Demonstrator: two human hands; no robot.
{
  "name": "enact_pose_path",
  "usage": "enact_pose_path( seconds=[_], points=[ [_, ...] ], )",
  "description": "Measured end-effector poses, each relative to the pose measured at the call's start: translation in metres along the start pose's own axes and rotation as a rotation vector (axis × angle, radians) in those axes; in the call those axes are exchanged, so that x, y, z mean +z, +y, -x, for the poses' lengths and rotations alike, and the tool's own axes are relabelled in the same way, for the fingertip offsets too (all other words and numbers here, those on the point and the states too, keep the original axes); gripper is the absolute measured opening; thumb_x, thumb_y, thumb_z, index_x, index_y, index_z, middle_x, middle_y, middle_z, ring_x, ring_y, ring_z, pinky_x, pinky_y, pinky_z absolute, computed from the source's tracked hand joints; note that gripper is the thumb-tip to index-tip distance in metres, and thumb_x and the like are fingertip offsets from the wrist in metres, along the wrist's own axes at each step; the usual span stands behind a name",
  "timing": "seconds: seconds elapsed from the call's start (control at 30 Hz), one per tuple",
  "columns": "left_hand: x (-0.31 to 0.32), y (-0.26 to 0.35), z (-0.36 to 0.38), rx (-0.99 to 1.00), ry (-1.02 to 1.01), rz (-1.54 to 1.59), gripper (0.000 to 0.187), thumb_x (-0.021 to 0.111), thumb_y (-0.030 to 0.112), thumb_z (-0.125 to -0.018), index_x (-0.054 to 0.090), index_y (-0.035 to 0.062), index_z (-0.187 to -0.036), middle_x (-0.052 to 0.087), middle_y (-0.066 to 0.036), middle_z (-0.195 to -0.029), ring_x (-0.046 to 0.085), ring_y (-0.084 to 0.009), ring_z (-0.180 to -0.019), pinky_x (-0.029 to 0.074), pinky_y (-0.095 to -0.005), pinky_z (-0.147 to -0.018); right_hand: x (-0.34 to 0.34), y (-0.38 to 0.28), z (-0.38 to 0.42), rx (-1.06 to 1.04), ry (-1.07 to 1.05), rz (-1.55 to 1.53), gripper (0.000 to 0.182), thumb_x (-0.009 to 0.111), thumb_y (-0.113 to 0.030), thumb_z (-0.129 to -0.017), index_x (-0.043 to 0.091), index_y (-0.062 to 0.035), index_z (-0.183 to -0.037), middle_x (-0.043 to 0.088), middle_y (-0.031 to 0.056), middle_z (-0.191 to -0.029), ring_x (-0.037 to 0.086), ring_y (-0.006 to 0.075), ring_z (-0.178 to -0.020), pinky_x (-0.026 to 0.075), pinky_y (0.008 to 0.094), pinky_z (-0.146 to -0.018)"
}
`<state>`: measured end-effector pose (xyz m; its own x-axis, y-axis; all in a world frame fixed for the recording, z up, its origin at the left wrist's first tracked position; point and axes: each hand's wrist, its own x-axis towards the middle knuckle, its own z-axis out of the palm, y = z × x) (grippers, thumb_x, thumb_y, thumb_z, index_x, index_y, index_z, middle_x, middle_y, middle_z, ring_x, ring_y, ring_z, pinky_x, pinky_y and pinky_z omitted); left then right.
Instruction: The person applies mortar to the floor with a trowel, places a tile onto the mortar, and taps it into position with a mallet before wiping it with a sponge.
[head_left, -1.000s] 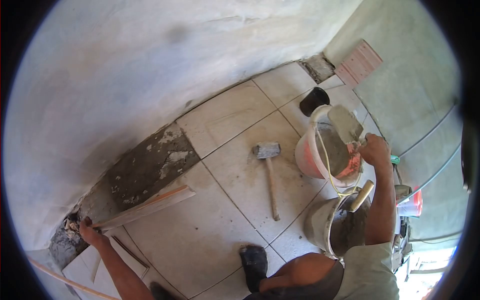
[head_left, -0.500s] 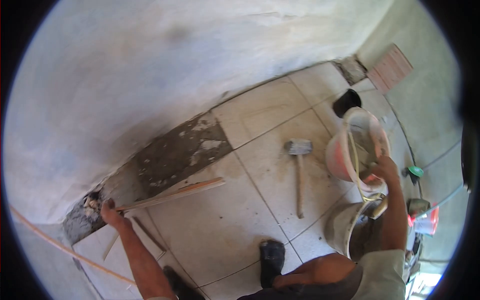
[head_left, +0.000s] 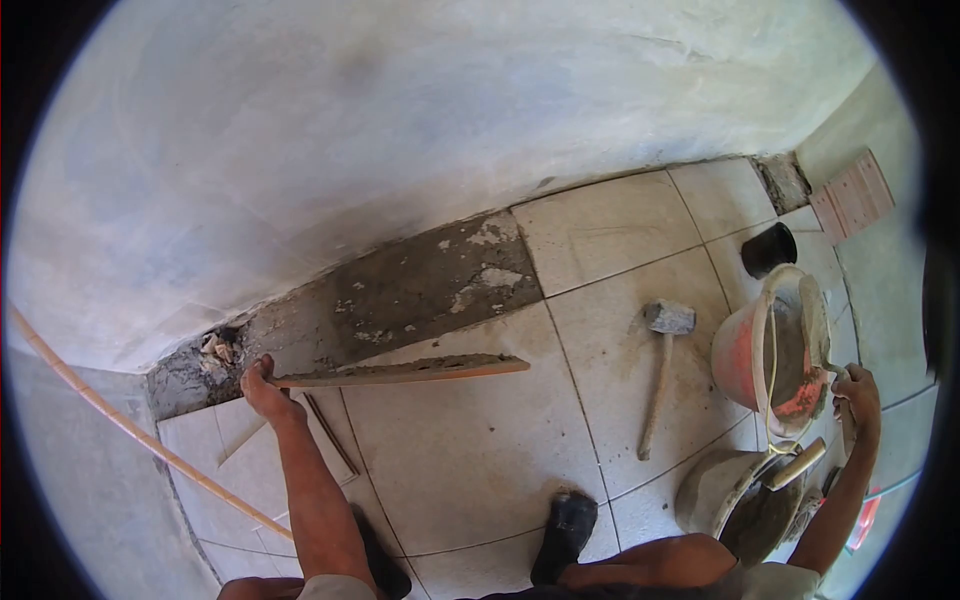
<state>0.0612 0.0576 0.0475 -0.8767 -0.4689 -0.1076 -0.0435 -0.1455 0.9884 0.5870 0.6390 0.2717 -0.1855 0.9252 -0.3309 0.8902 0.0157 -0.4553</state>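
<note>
Tile (head_left: 450, 372) in L hand (head_left: 268, 392)

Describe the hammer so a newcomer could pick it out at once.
On the tiled floor, find the red-and-white bucket toward the picture's right. The hammer lies just left of it. Unlike the black pot beyond, it has a blocky grey head and slim wooden handle.

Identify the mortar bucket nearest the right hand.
The red bucket, with the trowel at its rim; the grey bucket is farther from the right hand.
</note>
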Motion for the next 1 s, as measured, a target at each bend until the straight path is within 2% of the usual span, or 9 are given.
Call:
enact_pose_path(
  seconds=[0.1, 0.23, 0.37, 0.43, 0.47, 0.67, 0.73, 0.83, 1.0],
  points=[
    [0.003, 0.005, 0.011, -0.001, 0.027, 0.011, 0.026, 0.05, 0.02, -0.085, 0.053, 0.003, -0.103, 0.057, -0.011, -0.103, 0.057, -0.0222, -0.099, 0.044, -0.0392, -0.088, 0.033, -0.047, 0.004, -0.172, -0.035, -0.001, 0.024, 0.06, -0.018, -0.064, 0.057, -0.0001, -0.079, 0.054, 0.0052, -0.063, 0.053, 0.0148, -0.052, 0.044, 0.0303, -0.047],
    [0.001, 0.004, 0.011, 0.03, 0.01, 0.021, 0.026, 0.05, 0.02, -0.084, 0.053, 0.0026, -0.103, 0.057, -0.012, -0.103, 0.056, -0.0227, -0.099, 0.045, -0.039, -0.087, 0.095, -0.134, 0.001, -0.407, -0.324, -0.001, 0.029, 0.064, -0.018, -0.066, 0.06, 0.0032, -0.086, 0.052, 0.0045, -0.065, 0.053, 0.0137, -0.056, 0.044, 0.0287, -0.051],
    [0.004, 0.006, 0.012, 0.027, 0.03, 0.014, 0.027, 0.05, 0.019, -0.083, 0.052, 0.0013, -0.103, 0.057, -0.013, -0.102, 0.056, -0.0234, -0.099, 0.045, -0.0389, -0.087, 0.198, -0.185, -0.035, -0.834, -0.303, 0.253, 0.024, 0.067, -0.013, -0.066, 0.056, 0.0003, -0.083, 0.048, 0.0063, -0.063, 0.051, 0.0136, -0.058, 0.042, 0.0316, -0.054],
    [0.006, 0.005, 0.012, 0.023, 0.037, 0.028, 0.028, 0.051, 0.018, -0.082, 0.052, -0.0001, -0.103, 0.057, -0.013, -0.102, 0.056, -0.0235, -0.099, 0.044, -0.0384, -0.087, 0.248, -0.239, -0.013, -0.752, -0.407, 0.492, 0.024, 0.066, -0.016, -0.07, 0.057, -0.0021, -0.087, 0.054, 0.0093, -0.068, 0.055, 0.0188, -0.066, 0.044, 0.0364, -0.059],
    [0.006, 0.005, 0.012, 0.031, 0.038, 0.03, 0.028, 0.051, 0.016, -0.082, 0.051, -0.0009, -0.104, 0.057, -0.013, -0.101, 0.056, -0.0237, -0.099, 0.043, -0.0379, -0.088, 0.274, -0.257, -0.005, -0.834, -0.431, 0.565, 0.024, 0.064, -0.016, -0.073, 0.058, -0.0029, -0.092, 0.058, 0.011, -0.072, 0.058, 0.024, -0.068, 0.048, 0.0386, -0.063],
    [0.008, 0.005, 0.011, 0.037, 0.04, 0.04, 0.027, 0.051, 0.015, -0.082, 0.052, -0.0013, -0.103, 0.058, -0.013, -0.1, 0.056, -0.024, -0.097, 0.042, -0.0376, -0.089, 0.38, -0.309, 0.055, -1.019, -0.567, 0.748, 0.029, 0.056, -0.012, -0.077, 0.062, -0.0093, -0.105, 0.064, 0.0166, -0.096, 0.063, 0.0289, -0.091, 0.052, 0.0399, -0.081],
    [0.008, 0.005, 0.014, 0.042, 0.043, 0.036, 0.027, 0.051, 0.015, -0.082, 0.052, -0.0013, -0.103, 0.058, -0.013, -0.099, 0.055, -0.0239, -0.097, 0.042, -0.0374, -0.089, 0.385, -0.312, 0.055, -1.077, -0.572, 0.726, 0.031, 0.057, -0.012, -0.076, 0.062, -0.0094, -0.107, 0.064, 0.0175, -0.101, 0.063, 0.0297, -0.094, 0.051, 0.0409, -0.082],
    [0.008, 0.007, 0.011, 0.05, 0.032, 0.03, 0.026, 0.05, 0.015, -0.082, 0.052, -0.0013, -0.102, 0.058, -0.013, -0.099, 0.055, -0.0238, -0.097, 0.042, -0.0372, -0.089, 0.379, -0.306, 0.038, -0.908, -0.619, 0.698, 0.032, 0.059, -0.014, -0.074, 0.062, -0.0082, -0.105, 0.064, 0.0177, -0.102, 0.062, 0.0328, -0.096, 0.05, 0.0423, -0.084],
    [0.015, 0.008, 0.011, 0.029, 0.057, 0.013, 0.026, 0.05, 0.015, -0.083, 0.053, -0.0013, -0.102, 0.058, -0.013, -0.1, 0.056, -0.0243, -0.099, 0.043, -0.037, -0.088, 0.351, -0.272, 0.006, -0.848, -0.454, 0.552, 0.032, 0.061, -0.018, -0.073, 0.062, -0.0072, -0.103, 0.066, 0.0179, -0.093, 0.061, 0.0349, -0.095, 0.049, 0.0423, -0.083]
  ],
)
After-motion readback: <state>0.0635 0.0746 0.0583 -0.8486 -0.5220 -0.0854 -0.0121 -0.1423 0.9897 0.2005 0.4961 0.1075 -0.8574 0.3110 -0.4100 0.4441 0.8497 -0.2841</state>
